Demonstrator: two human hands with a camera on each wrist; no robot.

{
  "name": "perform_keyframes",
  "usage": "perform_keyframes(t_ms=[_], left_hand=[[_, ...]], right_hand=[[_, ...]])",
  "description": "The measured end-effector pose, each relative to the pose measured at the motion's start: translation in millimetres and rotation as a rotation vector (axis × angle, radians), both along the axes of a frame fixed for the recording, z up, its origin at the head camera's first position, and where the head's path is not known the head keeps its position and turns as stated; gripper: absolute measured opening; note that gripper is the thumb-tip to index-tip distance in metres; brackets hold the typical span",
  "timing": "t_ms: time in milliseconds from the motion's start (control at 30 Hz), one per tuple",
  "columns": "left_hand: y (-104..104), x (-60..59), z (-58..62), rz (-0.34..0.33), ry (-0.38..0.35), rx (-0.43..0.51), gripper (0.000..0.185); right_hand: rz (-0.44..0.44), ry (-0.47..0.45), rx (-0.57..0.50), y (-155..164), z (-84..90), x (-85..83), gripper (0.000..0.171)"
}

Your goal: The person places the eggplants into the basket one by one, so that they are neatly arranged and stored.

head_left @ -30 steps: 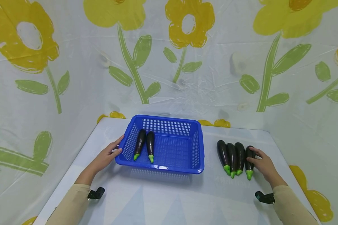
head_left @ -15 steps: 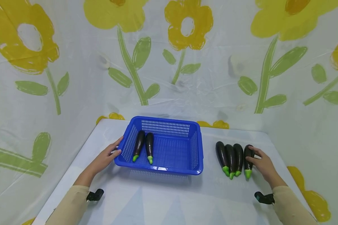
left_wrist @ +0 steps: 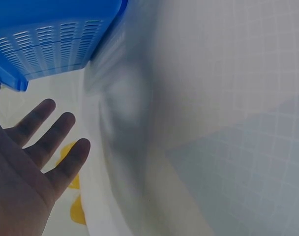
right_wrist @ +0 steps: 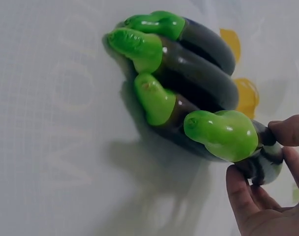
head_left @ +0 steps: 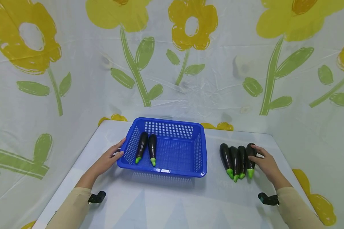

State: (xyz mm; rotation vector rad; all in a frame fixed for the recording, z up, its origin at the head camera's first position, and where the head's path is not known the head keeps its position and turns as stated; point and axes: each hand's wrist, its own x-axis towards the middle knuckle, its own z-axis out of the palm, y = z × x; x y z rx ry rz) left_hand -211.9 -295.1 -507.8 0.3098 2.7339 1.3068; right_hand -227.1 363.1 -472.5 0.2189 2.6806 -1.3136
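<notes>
The right hand (head_left: 265,163) grips one eggplant (head_left: 250,164) between thumb and fingers — thumb on the side toward the basket (head_left: 183,174), fingers round the far side. The eggplant's long axis runs away from the person, stem end nearest the body; that end looks lifted off the surface (head_left: 166,203). Directly left of this hand lie three more eggplants (head_left: 234,160), side by side, and whether the held one touches them I cannot tell.

The basket is well apart, left of the hand beyond those three, with its long side running left to right — so the held eggplant points across it, much like the pair (head_left: 152,146) lying inside at its left end. The left hand (head_left: 107,160) is nearer the basket: fingers straight and spread, grasping nothing, at its left side.
</notes>
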Motion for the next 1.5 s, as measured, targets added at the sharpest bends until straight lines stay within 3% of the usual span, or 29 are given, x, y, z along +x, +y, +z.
perform_keyframes(t_ms=[1500], left_hand=[[1, 0.4, -0.7, 0.009, 0.002, -0.008, 0.064]], right_hand=[[0.081, 0.006, -0.072, -54, 10.5, -7.6, 0.070]])
